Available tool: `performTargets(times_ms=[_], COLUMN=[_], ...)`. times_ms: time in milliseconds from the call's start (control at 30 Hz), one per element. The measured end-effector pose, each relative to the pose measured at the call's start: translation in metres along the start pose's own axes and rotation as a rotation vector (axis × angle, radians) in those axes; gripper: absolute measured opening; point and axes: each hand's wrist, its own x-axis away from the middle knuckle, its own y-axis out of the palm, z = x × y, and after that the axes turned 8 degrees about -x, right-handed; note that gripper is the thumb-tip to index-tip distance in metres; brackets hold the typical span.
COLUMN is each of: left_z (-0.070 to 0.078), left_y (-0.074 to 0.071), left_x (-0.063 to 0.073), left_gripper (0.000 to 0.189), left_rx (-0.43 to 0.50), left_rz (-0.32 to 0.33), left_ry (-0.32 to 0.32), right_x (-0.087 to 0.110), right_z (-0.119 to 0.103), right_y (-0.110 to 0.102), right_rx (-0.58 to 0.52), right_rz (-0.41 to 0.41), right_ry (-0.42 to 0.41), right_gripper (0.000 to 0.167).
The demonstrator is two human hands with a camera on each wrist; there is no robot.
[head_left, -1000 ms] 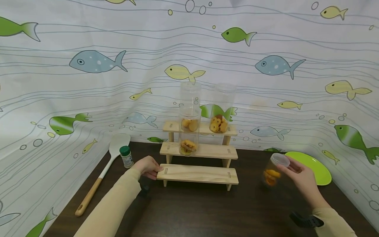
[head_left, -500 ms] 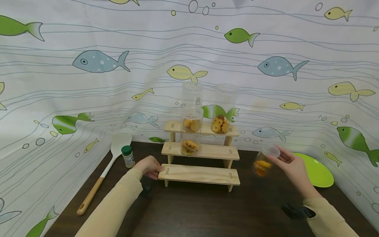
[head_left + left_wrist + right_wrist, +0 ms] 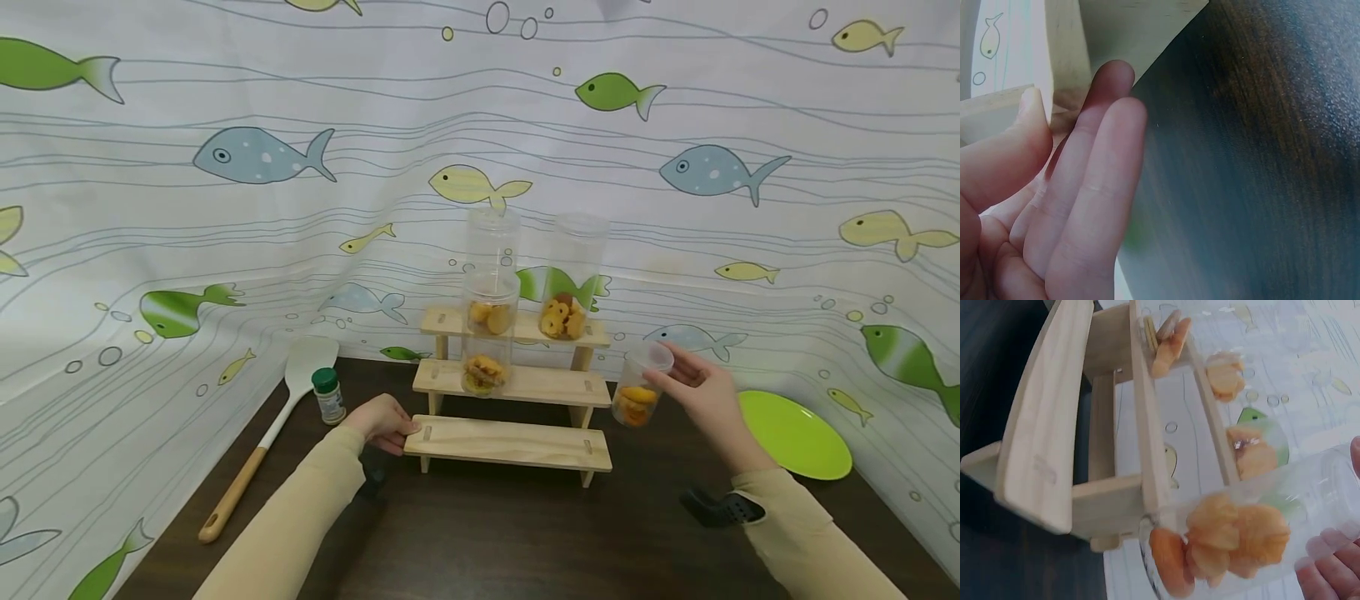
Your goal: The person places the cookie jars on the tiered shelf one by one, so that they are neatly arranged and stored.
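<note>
My right hand (image 3: pixel 705 396) grips a clear plastic jar (image 3: pixel 1254 540) by its top. Orange-yellow snacks lie in the bottom of this slightly tilted jar, just right of the middle shelf of a three-step wooden rack (image 3: pixel 517 382). At the rack's lowest shelf (image 3: pixel 510 442), my left hand (image 3: pixel 381 423) pinches the left end between thumb and fingers; two fingers extend past the wood in the left wrist view. One snack jar (image 3: pixel 486 367) stands on the middle shelf. Behind it, on the top shelf, are a jar (image 3: pixel 492 242) and another jar (image 3: pixel 564 317) farther right.
At left lie a white spatula (image 3: pixel 277 425) with a wooden handle and, beside it, a green-capped shaker bottle (image 3: pixel 328 398). A lime-green plate (image 3: pixel 798 437) sits at the right. Fish-print cloth (image 3: pixel 375 125) hangs behind the dark table (image 3: pixel 510 542) and at its sides.
My right hand has carried the jar leftward and up, from near the green plate to beside the rack. The left hand keeps its place on the lowest shelf. The view has shifted slightly.
</note>
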Motion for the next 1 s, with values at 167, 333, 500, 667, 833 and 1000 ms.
performTargets(times_ms=[167, 333, 500, 667, 833, 1000], left_z=[-0.001, -0.002, -0.003, -0.002, -0.002, -0.002], left_y=[0.0, 0.0, 0.0, 0.001, 0.0, -0.001], left_x=[-0.001, -0.004, -0.004, -0.003, -0.003, -0.003], left_gripper=[0.024, 0.023, 0.024, 0.024, 0.024, 0.024], left_rx=[0.0, -0.001, 0.002, 0.012, 0.007, 0.0], left_rz=[-0.002, -0.003, -0.007, -0.012, -0.01, -0.007], left_ry=[0.001, -0.001, 0.001, -0.005, -0.007, -0.003], right_x=[-0.006, -0.013, -0.019, -0.025, -0.033, -0.038], right_z=[-0.013, -0.019, -0.019, -0.019, -0.017, -0.016], right_y=[0.009, 0.02, 0.034, 0.045, 0.053, 0.063], right_rx=[0.017, -0.01, -0.068, -0.121, -0.172, -0.2], right_rz=[-0.008, -0.019, -0.039, -0.058, -0.051, -0.049], right_ry=[0.017, -0.016, -0.065, -0.075, -0.068, -0.048], right_gripper=[0.06, 0.057, 0.056, 0.058, 0.058, 0.059])
